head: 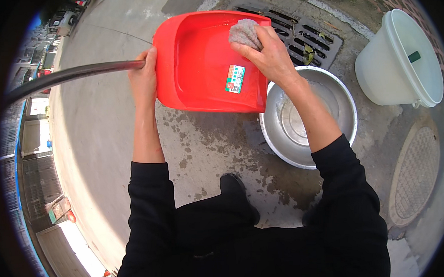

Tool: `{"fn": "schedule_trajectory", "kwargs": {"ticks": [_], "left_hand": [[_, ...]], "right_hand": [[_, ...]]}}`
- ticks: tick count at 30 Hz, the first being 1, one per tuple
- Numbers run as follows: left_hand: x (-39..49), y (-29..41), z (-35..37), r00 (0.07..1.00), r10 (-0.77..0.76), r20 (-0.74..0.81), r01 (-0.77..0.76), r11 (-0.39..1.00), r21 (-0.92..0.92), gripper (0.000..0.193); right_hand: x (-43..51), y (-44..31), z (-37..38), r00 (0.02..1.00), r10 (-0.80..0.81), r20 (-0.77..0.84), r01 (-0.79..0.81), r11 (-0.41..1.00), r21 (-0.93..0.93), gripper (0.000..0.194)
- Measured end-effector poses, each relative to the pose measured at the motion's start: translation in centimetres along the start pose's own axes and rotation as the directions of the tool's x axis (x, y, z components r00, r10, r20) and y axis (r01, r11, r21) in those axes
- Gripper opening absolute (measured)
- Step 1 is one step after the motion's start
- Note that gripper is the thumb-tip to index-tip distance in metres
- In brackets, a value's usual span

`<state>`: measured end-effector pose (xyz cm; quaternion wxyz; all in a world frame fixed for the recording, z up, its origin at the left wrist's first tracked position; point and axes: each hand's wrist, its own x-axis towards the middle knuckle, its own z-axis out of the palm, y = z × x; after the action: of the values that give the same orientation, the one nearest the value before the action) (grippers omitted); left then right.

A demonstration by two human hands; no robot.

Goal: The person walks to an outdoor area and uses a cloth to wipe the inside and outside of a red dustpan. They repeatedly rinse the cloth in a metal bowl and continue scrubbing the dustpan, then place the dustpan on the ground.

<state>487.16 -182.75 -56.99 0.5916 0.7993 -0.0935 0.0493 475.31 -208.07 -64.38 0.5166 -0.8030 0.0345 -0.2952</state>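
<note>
A red plastic dustpan (203, 64) with a dark handle (86, 70) is held up in front of me. My left hand (145, 73) grips it where the handle joins the pan. A crumpled grey cloth (245, 34) is in my right hand (268, 51), against the pan's inner face near its far right corner. The pan bears a printed sticker (235, 79). Below my right forearm, a round metal basin (282, 135) stands on the wet concrete with what looks like a little water in it.
A white plastic bucket (376, 66) stands at the right, a green object (414, 56) inside. Beyond the basin lies a metal drain grate (330, 44) with leaves on it. A round manhole cover (416, 173) is set in the ground at the right. My shoe (234, 186) is below the dustpan.
</note>
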Motion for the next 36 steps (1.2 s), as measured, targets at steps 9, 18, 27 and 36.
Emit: {"fn": "schedule_trajectory", "kwargs": {"ticks": [9,18,27,36], "left_hand": [[-1.1,2.9,3.5,0.993,0.114,0.041,-0.119,0.984,0.132,0.031],[-0.8,3.2,5.1,0.995,0.103,0.013,-0.104,0.985,0.137,0.029],[-0.7,3.4,5.7,0.992,0.118,-0.047,-0.101,0.956,0.277,0.033],[-0.6,5.6,4.2,0.964,0.264,-0.026,-0.220,0.852,0.475,0.030]], "right_hand": [[0.0,1.1,7.5,0.928,-0.280,0.244,0.355,0.864,-0.358,0.030],[0.1,0.3,7.7,0.818,-0.410,0.403,0.495,0.859,-0.131,0.028],[1.1,2.0,6.7,0.918,-0.329,0.222,0.354,0.932,-0.081,0.024],[1.0,8.9,0.0,0.984,-0.123,-0.129,0.072,0.936,-0.345,0.028]]}}
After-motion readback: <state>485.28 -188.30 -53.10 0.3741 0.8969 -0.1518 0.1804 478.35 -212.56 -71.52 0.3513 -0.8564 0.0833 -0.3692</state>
